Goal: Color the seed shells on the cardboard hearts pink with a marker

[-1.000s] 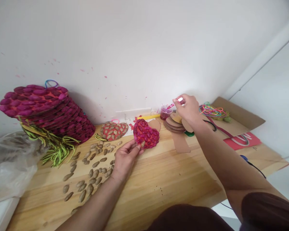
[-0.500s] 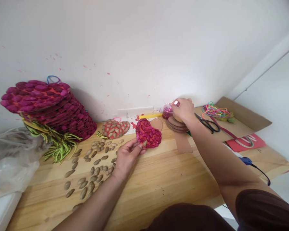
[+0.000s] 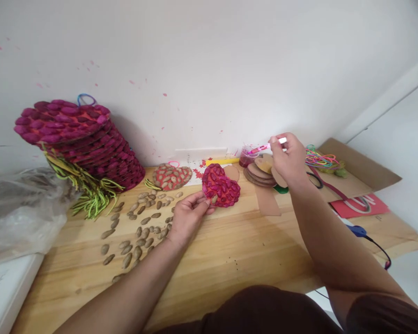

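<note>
A heart-shaped piece covered in magenta-painted peanuts (image 3: pixel 222 185) is pinched at its lower left edge by my left hand (image 3: pixel 190 215); one peanut near my thumb still shows tan. My right hand (image 3: pixel 288 155) grips a white-ended brush (image 3: pixel 263 147) stained pink, its tip at the rim of a clear cup of magenta paint (image 3: pixel 245 159). Round cardboard pieces (image 3: pixel 259 174) lie stacked just below the cup. Left of the painted heart rests another heart with unpainted peanuts (image 3: pixel 172 177) on a red base.
Loose peanuts (image 3: pixel 138 253) lie across the left of the wooden table (image 3: pixel 230 269). A tall stack of magenta hearts (image 3: pixel 101 148) with green tassels leans at the left, beside a plastic bag (image 3: pixel 21 213). Colored cords (image 3: pixel 322 160) sit on cardboard at the right.
My right hand has moved right and away from the cup, so more of the brush shows. The view has shifted slightly; my left hand keeps its hold on the painted heart.
</note>
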Tool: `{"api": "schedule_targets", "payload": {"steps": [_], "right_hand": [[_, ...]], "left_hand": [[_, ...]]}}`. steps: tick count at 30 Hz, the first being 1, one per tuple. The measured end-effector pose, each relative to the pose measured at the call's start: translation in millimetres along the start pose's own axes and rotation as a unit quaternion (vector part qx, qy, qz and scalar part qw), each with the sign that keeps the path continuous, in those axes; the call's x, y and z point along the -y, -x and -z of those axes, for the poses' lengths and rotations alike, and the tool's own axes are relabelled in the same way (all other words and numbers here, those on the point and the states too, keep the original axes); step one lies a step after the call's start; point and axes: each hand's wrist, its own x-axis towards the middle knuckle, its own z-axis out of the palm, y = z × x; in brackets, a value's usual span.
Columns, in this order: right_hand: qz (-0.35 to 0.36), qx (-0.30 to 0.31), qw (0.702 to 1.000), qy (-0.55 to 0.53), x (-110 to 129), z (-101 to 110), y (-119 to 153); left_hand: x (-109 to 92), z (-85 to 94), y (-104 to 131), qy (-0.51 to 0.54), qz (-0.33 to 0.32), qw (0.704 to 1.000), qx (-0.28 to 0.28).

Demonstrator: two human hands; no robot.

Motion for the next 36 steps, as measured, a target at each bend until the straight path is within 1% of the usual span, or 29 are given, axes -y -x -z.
{"api": "schedule_targets", "payload": {"steps": [1,2,4,7,9,11,13,16,18,21,25,32,36], "right_hand": [[0.01,0.01,0.999,-0.042,7,5,9],[0.012,0.035,0.996,-0.087,14,10,19],[0.014,0.105,0.983,-0.153,31,18,39],[0.036,0.179,0.964,-0.192,55,22,64],[0.037,0.199,0.959,-0.199,65,21,76],[0.046,0.197,0.957,-0.207,72,18,84],[0.074,0.182,0.958,-0.207,75,15,92],[0.132,0.159,0.957,-0.201,75,13,101],[0.152,0.161,0.953,-0.204,72,10,105],[0.146,0.168,0.95,-0.218,67,7,107],[0.146,0.155,0.951,-0.225,62,4,106],[0.153,0.193,0.948,-0.201,58,6,108],[0.162,0.179,0.951,-0.194,60,5,109]], "left_hand": [[0,-0.3,0,0.0,-0.002,1.0,0.001],[-1,-0.7,1,0.002,-0.003,1.0,0.003],[0,-1.1,1,0.007,-0.006,1.0,0.006],[2,-1.1,0,0.017,-0.013,1.0,0.004],[3,-1.0,-1,0.017,-0.022,1.0,0.004],[4,-0.9,-1,0.012,-0.033,0.999,0.01],[5,-1.0,-2,0.005,-0.043,0.999,0.015],[6,-1.7,-2,-0.005,-0.054,0.998,0.022],[6,-2.3,-1,-0.012,-0.058,0.998,0.031],[6,-3.3,-1,-0.014,-0.066,0.997,0.037],[5,-3.1,0,-0.021,-0.072,0.997,0.037],[7,-1.0,0,-0.037,-0.084,0.995,0.044],[4,-2.8,2,-0.042,-0.084,0.995,0.042]]}}
